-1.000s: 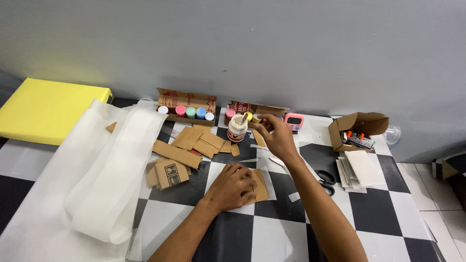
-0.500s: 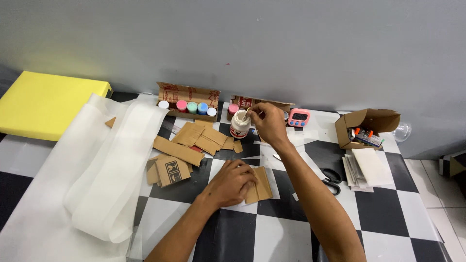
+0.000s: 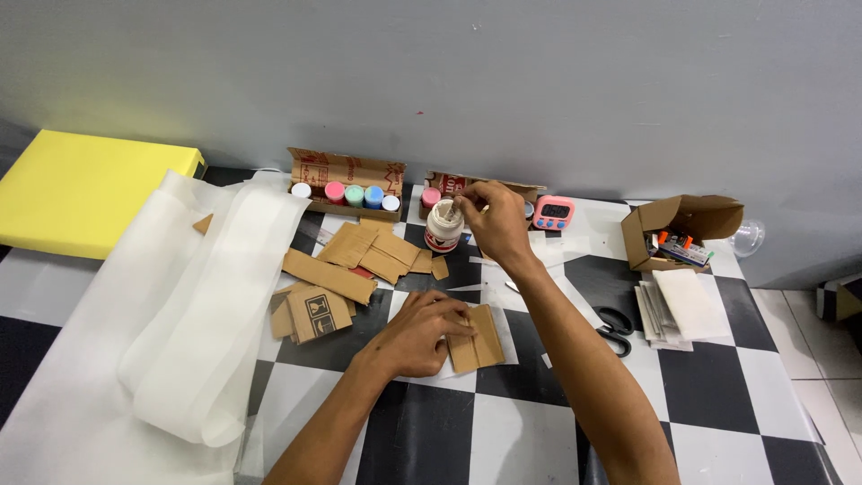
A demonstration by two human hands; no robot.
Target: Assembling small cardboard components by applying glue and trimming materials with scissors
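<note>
Under my flat, unclenched left hand point(image 3: 415, 334) lay a cardboard piece point(image 3: 476, 339), while my right hand point(image 3: 494, 224) pinched a thin stick over the glue jar point(image 3: 443, 224).

We see a checkered floor point(image 3: 718, 395) bearing cardboard pieces point(image 3: 359, 256), white sheeting point(image 3: 180, 305), scissors point(image 3: 615, 328) and a yellow slab point(image 3: 81, 189).

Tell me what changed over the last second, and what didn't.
The right hand moved from just right of the white glue jar to over its open mouth, fingers pinched on a thin stick-like thing dipped toward the jar. The left hand stayed flat, pressing the cardboard piece on the checkered floor. Loose cardboard strips and paint pots kept their places.
</note>
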